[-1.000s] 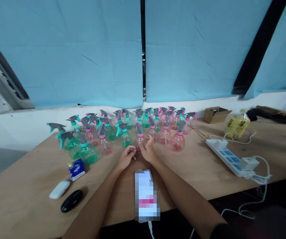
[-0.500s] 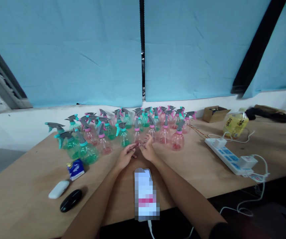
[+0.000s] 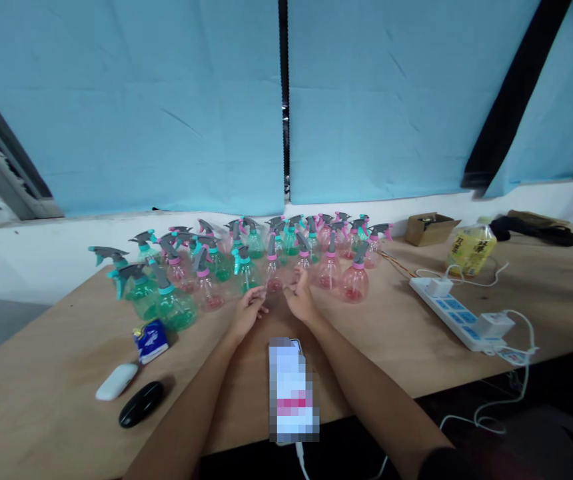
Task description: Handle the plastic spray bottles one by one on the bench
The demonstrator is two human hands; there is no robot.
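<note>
In the head view, my left hand [image 3: 250, 311] is open with its fingers apart, just in front of a green spray bottle [image 3: 248, 275]. My right hand [image 3: 300, 298] is open too, its fingers bent upward before a pink spray bottle [image 3: 303, 257] that it partly hides. Between the hands, a little farther back, stands another pink spray bottle [image 3: 273, 273]. Neither hand visibly holds anything. Several more green and pink spray bottles with grey trigger heads crowd the table behind. A phone [image 3: 294, 393] with a blurred screen lies below the hands, between my forearms.
At left lie a blue packet [image 3: 150, 341], a white case [image 3: 116, 382] and a black case [image 3: 141, 404]. Right of the bottles are a white power strip [image 3: 456, 313] with chargers, a yellow drink bottle [image 3: 471, 249] and a cardboard box [image 3: 430, 230]. Blue curtains [image 3: 166, 107] hang behind.
My hands have moved slightly apart, the left one a little to the left and the right one a little to the right. The bottles stand as before.
</note>
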